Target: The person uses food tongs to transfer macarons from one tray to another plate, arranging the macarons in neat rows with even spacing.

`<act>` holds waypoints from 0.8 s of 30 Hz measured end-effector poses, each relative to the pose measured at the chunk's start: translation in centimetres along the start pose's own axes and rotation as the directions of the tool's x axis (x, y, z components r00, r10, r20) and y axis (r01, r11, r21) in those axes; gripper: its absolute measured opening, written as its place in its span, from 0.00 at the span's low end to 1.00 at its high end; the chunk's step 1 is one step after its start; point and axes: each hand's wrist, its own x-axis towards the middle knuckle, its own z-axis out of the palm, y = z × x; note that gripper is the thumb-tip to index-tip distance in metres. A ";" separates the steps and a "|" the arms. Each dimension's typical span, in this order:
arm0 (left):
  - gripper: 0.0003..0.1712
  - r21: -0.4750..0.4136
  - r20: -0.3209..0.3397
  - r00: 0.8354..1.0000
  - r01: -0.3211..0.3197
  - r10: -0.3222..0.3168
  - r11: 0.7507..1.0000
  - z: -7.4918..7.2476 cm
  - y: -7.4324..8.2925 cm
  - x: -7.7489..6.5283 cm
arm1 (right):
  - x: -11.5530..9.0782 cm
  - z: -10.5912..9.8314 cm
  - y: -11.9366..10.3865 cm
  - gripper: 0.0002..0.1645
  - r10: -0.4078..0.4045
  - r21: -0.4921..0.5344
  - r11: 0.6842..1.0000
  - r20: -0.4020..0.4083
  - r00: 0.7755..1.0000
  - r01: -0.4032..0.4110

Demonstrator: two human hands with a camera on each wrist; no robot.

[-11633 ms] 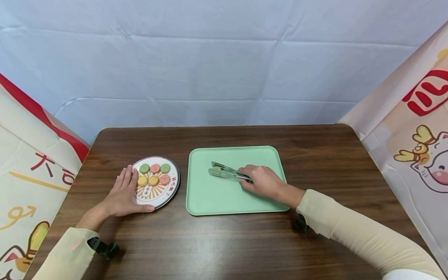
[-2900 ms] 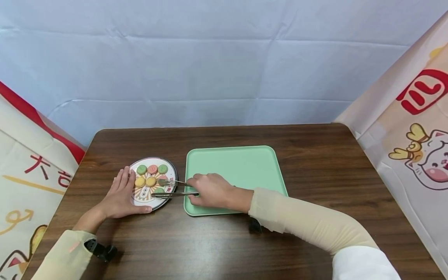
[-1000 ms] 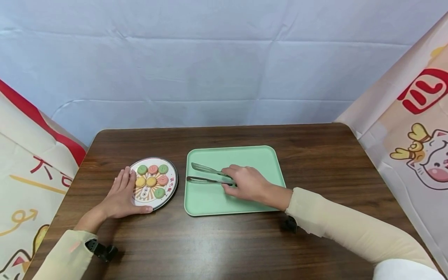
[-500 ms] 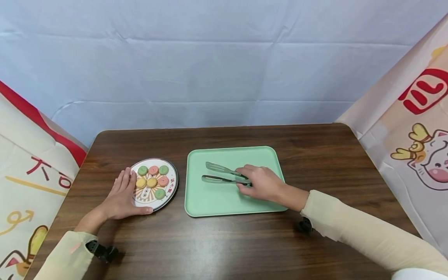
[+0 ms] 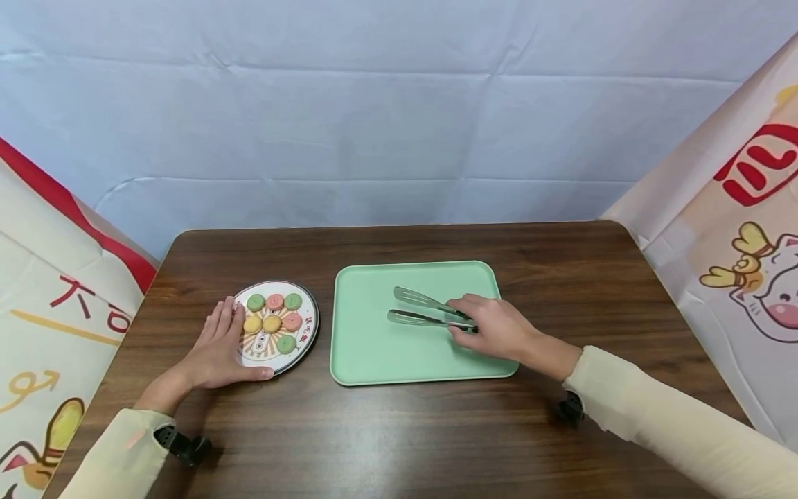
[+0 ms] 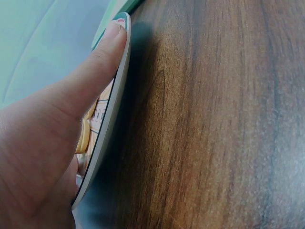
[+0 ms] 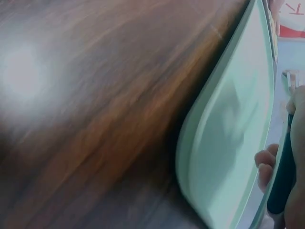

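Note:
On the left in the head view, a round white printed plate bears several green, pink and yellow macarons. One green macaron sits apart below the others. My left hand rests along the plate's left edge with straight, fairly spread fingers, and its thumb lies on the rim in the left wrist view. Over the pale green tray my right hand grips metal tongs with a dark handle part. Their two arms stand apart, pointing left, and nothing is between them.
Both plate and tray stand on a dark wood-grain table, a narrow strip of it between them. A pale cloth hangs behind the table. Printed cloths hang at both sides.
Earlier the tongs held a green macaron over the tray, then reached the plate. That macaron now lies on the plate; my right hand has drawn the spread tongs back rightward. My left hand stays.

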 end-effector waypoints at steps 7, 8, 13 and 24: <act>0.85 0.007 0.003 1.000 0.005 -0.005 1.000 0.2 -0.4 0.1 | -1.3 -0.9 1.6 0.22 -0.045 -0.008 0.999 -0.036 0.998 0.045; 0.85 0.006 0.003 1.000 0.004 -0.004 1.000 0.2 -0.4 0.2 | -1.5 -1.0 1.8 0.22 -0.044 -0.012 0.999 -0.039 0.998 0.044; 0.84 0.009 0.000 1.000 0.012 -0.012 1.000 0.1 -0.1 0.0 | -2.6 -1.7 2.9 0.24 -0.011 -0.034 0.999 -0.036 0.999 0.010; 0.83 0.009 -0.015 1.000 0.011 -0.011 1.000 -0.3 0.7 -0.1 | -4.3 -2.6 4.7 0.24 0.039 -0.080 0.996 -0.011 0.999 -0.040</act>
